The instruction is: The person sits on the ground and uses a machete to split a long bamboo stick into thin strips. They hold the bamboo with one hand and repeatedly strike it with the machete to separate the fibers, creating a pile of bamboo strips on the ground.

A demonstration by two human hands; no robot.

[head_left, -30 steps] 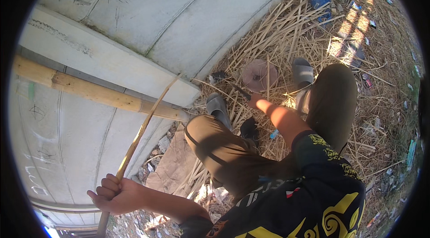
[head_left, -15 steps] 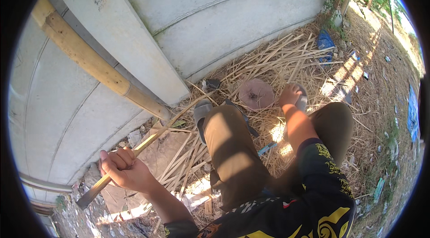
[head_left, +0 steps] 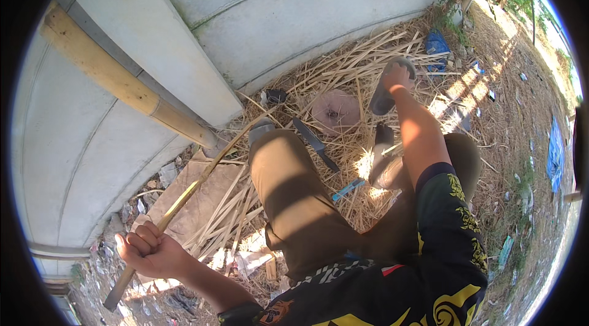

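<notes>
Our left hand (head_left: pixel 147 251) is closed round a wooden stick (head_left: pixel 190 193) that slants across the far edge of the brown cardboard sheet (head_left: pixel 191 223); our right hand (head_left: pixel 400 76) grips a grey slipper (head_left: pixel 383 104), apparently off the foot. We judge the step in hand to be handling that slipper; taking up the knife (head_left: pixel 311 137), lying on the straw (head_left: pixel 353 160) beside the pinkish disc (head_left: pixel 336 111), would call for freeing the right hand.
</notes>
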